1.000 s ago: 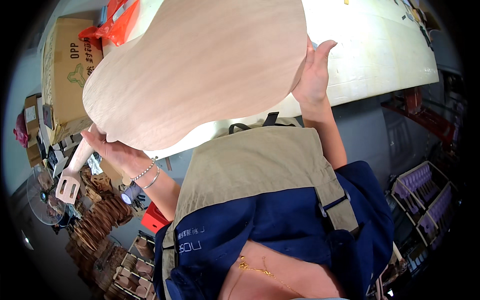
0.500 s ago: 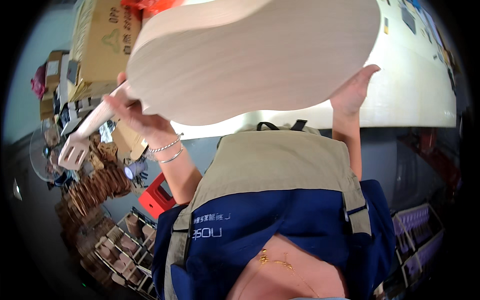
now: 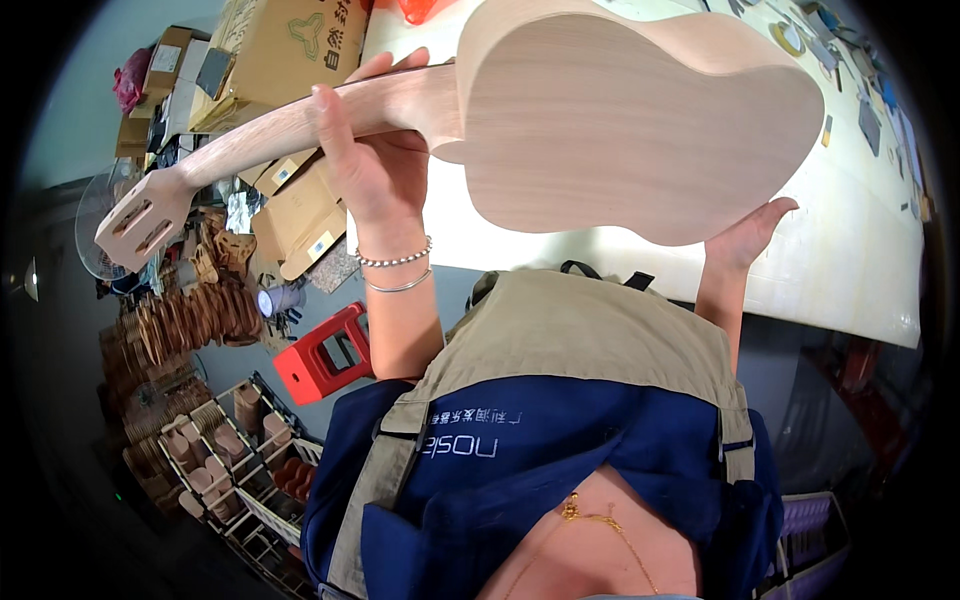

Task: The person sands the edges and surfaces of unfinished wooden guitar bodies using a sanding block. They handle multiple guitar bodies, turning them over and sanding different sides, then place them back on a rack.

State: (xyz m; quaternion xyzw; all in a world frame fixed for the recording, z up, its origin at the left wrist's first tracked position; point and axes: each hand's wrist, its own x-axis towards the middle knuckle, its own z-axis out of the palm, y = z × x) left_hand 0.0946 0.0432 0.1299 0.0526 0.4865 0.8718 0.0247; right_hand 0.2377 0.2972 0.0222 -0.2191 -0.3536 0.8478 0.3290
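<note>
An unfinished bare-wood ukulele (image 3: 630,125) is held up in front of me, its flat back and one curved side showing. Its pale neck (image 3: 260,140) runs left to a slotted headstock (image 3: 147,215). My left hand (image 3: 385,165) is closed round the neck near the body, thumb on the near side and fingertips showing beyond it. At the lower right edge of the body, my right hand (image 3: 745,237) supports it with the thumb stretched out; the other fingers are mostly hidden behind the wood. The front face of the ukulele is out of sight.
A white worktable (image 3: 850,270) lies beyond, with small tools and a tape roll (image 3: 787,38) at its far right. Cardboard boxes (image 3: 270,60) stand at the left. A red stool (image 3: 325,352), stacked brown wooden parts (image 3: 185,320) and a rack of wooden pieces (image 3: 225,450) are lower left.
The ukulele has turned and shifted right in view, so its neck and more of its upper side now show. My left hand has moved right with it, and both hands keep hold.
</note>
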